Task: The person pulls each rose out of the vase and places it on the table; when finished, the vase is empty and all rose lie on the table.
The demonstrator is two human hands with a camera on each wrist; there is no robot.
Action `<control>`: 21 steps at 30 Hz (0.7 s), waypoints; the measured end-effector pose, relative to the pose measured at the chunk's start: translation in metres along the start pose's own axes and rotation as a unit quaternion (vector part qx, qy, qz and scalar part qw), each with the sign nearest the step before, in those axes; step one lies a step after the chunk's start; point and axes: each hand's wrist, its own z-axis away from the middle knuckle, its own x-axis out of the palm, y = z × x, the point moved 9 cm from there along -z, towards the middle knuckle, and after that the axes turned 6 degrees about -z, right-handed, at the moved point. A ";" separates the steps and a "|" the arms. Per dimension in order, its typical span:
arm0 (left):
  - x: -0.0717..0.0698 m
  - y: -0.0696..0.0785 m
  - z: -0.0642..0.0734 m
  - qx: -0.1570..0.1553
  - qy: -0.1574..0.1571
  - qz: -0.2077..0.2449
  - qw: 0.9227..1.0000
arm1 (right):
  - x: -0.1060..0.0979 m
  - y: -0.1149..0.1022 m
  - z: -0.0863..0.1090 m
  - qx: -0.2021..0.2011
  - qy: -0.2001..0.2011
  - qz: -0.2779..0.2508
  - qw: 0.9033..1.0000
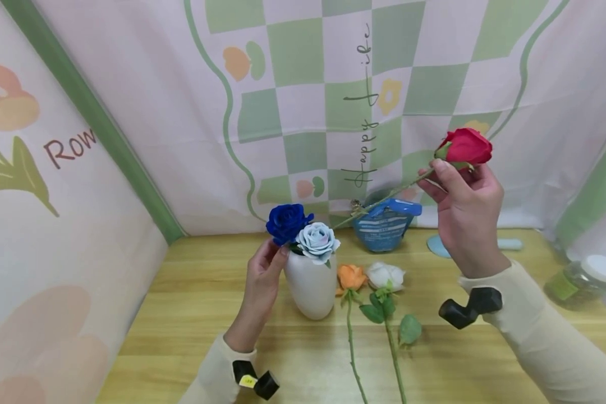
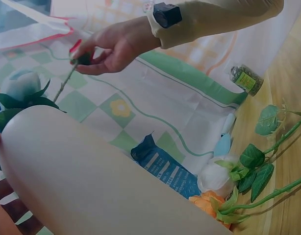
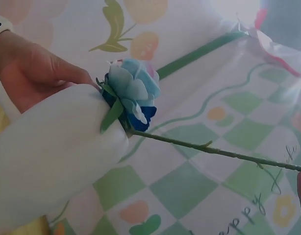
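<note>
My right hand [image 1: 467, 205] pinches a red rose [image 1: 467, 146] by its green stem, just below the bloom. The stem slants down leftward, and its lower end reaches the mouth of a white vase [image 1: 310, 286], as the right wrist view shows with the stem [image 3: 209, 148]. A dark blue rose [image 1: 288, 223] and a pale blue rose [image 1: 317, 242] stand in the vase. At the vase's left side my left hand [image 1: 265, 278] holds it near the rim, thumb in front, right under the dark blue bloom. Its other fingers are partly hidden behind the vase.
An orange rose [image 1: 352, 278] and a white rose [image 1: 386, 276] lie right of the vase, stems toward me, beside a loose-looking leaf [image 1: 410, 330]. Behind them stands a blue pouch [image 1: 384, 227]. Farther right are a pale blue tool [image 1: 510, 244] and a lidded jar [image 1: 581, 283].
</note>
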 end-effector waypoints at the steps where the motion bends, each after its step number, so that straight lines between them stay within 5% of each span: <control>1: 0.000 0.000 0.000 0.001 0.000 0.000 1.000 | -0.005 0.001 0.000 0.007 0.007 -0.006 1.000; 13: 0.001 0.002 0.001 0.009 0.001 0.002 1.000 | -0.064 0.027 -0.003 0.105 0.080 -0.066 0.989; 21: 0.000 -0.001 0.000 -0.019 0.001 -0.014 1.000 | -0.103 0.057 0.000 0.189 0.160 -0.096 0.964</control>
